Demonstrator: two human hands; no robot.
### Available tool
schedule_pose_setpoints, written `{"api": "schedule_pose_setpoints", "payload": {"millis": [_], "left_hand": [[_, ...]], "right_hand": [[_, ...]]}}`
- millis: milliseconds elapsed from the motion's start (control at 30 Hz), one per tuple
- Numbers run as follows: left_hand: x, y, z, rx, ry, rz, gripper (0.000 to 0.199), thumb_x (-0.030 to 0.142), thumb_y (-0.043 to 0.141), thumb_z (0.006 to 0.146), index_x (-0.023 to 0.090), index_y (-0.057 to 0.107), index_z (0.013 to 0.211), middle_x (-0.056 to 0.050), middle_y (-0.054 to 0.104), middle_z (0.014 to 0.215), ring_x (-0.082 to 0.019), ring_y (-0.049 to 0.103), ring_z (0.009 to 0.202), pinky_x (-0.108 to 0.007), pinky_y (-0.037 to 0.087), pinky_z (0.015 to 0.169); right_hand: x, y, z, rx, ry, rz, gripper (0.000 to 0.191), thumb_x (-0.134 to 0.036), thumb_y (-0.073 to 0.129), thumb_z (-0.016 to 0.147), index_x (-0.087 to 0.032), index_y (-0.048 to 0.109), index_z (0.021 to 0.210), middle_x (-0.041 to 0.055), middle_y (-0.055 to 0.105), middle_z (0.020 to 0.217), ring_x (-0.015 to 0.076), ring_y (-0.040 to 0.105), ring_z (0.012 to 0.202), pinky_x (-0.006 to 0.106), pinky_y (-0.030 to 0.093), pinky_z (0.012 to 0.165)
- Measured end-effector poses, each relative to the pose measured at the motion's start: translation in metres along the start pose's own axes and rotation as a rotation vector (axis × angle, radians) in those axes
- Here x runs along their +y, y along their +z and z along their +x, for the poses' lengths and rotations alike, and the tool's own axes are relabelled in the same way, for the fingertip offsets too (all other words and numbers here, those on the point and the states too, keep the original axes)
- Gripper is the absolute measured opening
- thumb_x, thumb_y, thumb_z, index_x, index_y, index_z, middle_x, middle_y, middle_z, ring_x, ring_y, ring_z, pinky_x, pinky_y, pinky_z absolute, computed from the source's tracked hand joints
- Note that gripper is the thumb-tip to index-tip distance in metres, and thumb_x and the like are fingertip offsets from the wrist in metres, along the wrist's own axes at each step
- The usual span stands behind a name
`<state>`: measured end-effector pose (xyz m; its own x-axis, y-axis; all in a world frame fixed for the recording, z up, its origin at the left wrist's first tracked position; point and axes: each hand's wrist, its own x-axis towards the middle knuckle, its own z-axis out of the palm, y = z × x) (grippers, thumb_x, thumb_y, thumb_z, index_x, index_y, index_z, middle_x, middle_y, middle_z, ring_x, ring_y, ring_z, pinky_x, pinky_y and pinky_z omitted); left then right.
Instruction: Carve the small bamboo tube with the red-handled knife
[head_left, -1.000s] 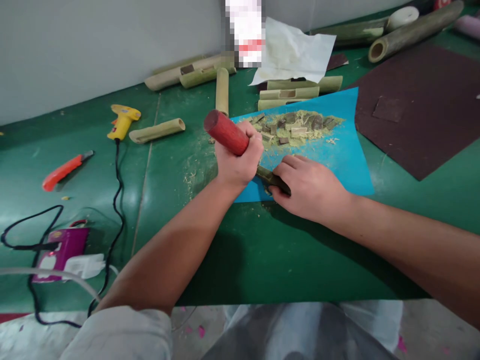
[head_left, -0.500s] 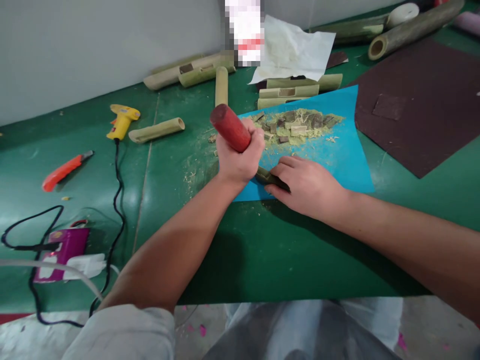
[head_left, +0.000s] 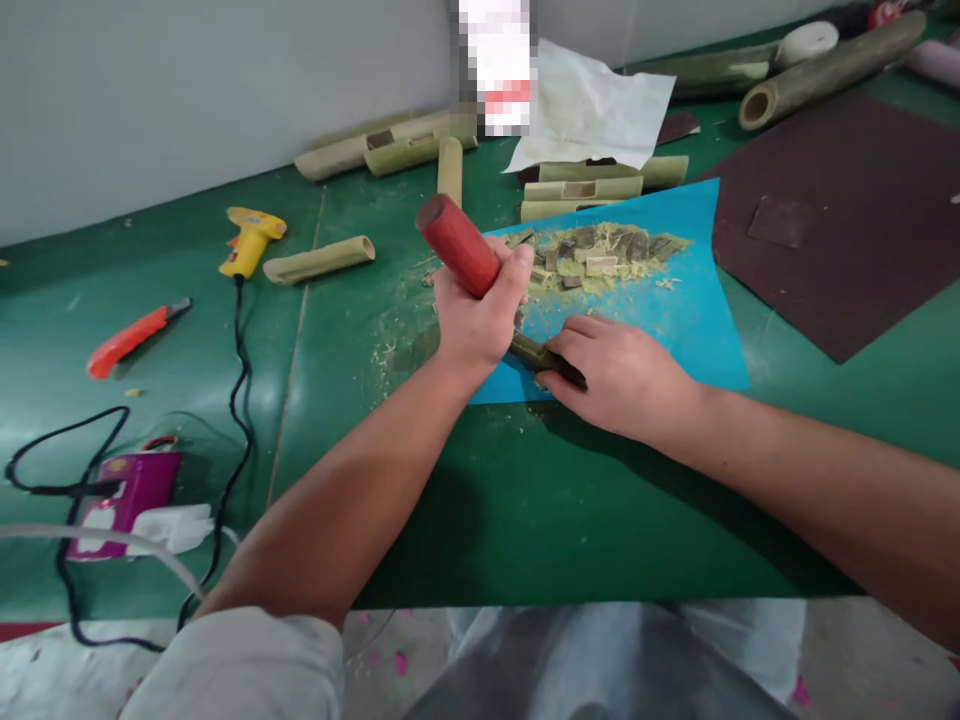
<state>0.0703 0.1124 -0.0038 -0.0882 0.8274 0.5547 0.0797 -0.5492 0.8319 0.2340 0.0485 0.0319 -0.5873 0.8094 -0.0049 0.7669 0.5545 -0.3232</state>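
My left hand [head_left: 482, 315] is wrapped around the thick red handle of a tool [head_left: 461, 245]. The handle leans up and to the left, and the working end is hidden behind the hand. With bent fingers, my right hand [head_left: 619, 370] grips a short, dark bamboo piece [head_left: 531, 352]. That piece slants over the near edge of a blue sheet [head_left: 697, 300], and its left end is next to my left hand. On the sheet, beyond both hands, lie bamboo chips and sawdust [head_left: 589, 258].
A yellow hot glue gun [head_left: 251, 243], a red utility knife [head_left: 135, 342] and a cut bamboo tube [head_left: 321, 262] lie to the left. A purple power box [head_left: 142, 485] with cords sits at the near left. Dark brown sheet material [head_left: 832, 220] spreads right, near a long bamboo tube [head_left: 832, 72].
The red handle has tipped slightly farther left, and my left thumb now lies straighter along it. My right hand keeps its hold on the bamboo piece. The whole view has shifted slightly.
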Motion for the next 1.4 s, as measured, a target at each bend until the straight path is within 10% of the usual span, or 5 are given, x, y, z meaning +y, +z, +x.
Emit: {"api": "schedule_pose_setpoints", "payload": {"millis": [500, 800, 1400], "left_hand": [[0.0085, -0.004, -0.0003, -0.092, 0.092, 0.051, 0.056, 0.048, 0.076, 0.093, 0.02, 0.045, 0.056, 0.003, 0.041, 0.054, -0.009, 0.04, 0.05, -0.028, 0.041, 0.051], [0.0007, -0.0012, -0.0042, 0.108, 0.126, -0.09, 0.056, 0.057, 0.075, 0.095, 0.021, 0.053, 0.058, 0.004, 0.048, 0.053, -0.009, 0.045, 0.049, -0.027, 0.042, 0.05], [0.0083, -0.0005, -0.0005, -0.039, 0.113, 0.002, 0.057, 0.05, 0.076, 0.094, 0.019, 0.047, 0.056, 0.003, 0.044, 0.056, -0.009, 0.041, 0.052, -0.027, 0.042, 0.053]], "right_hand": [[-0.0035, -0.0061, -0.0001, -0.092, 0.025, 0.02, 0.025, -0.029, 0.059, 0.107, -0.011, 0.077, 0.108, 0.0144, 0.073, 0.105, 0.0279, 0.07, 0.102, 0.036, 0.048, 0.085], [0.0045, -0.0021, 0.0018, -0.044, 0.072, 0.067, 0.021, -0.028, 0.062, 0.104, -0.013, 0.077, 0.105, 0.0133, 0.075, 0.108, 0.028, 0.071, 0.104, 0.036, 0.051, 0.086], [0.0012, -0.0012, 0.0002, -0.036, 0.044, 0.069, 0.017, -0.028, 0.064, 0.103, -0.015, 0.075, 0.099, 0.0131, 0.074, 0.103, 0.0283, 0.072, 0.101, 0.037, 0.053, 0.085]]}}
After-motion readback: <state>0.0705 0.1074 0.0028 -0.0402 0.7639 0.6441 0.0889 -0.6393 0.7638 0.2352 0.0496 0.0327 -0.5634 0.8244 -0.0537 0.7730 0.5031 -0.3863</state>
